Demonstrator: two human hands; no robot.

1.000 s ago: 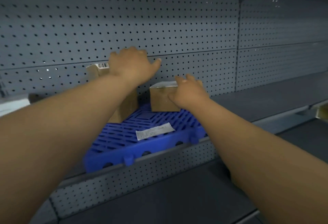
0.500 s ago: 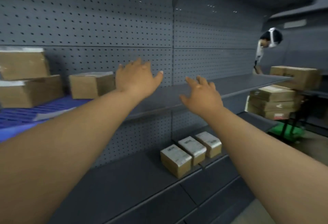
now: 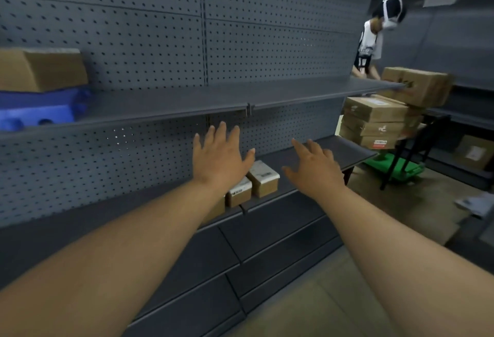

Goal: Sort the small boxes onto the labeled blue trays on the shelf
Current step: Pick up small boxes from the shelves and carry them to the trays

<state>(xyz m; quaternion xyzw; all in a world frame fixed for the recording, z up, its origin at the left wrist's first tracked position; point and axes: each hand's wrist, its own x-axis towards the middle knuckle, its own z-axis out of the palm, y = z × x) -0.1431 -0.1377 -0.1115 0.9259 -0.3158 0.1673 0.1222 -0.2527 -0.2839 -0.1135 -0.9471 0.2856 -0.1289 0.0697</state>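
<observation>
While both arms reach out, we hold our left hand [image 3: 220, 157] and right hand [image 3: 314, 164] empty, fingers spread, above the small boxes [image 3: 263, 177] on the lower shelf [image 3: 334, 147].

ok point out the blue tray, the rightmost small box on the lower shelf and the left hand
blue tray [image 3: 40, 112], head view, front wall
rightmost small box [image 3: 263, 177], head view, top face
left hand [image 3: 219, 157], head view, back of hand

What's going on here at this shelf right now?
A person is reaching both empty, open hands, left hand and right hand, toward the small boxes on the lower shelf. One box already sits on the blue tray on the shelf above, at far left. Another person works in the background.
</observation>
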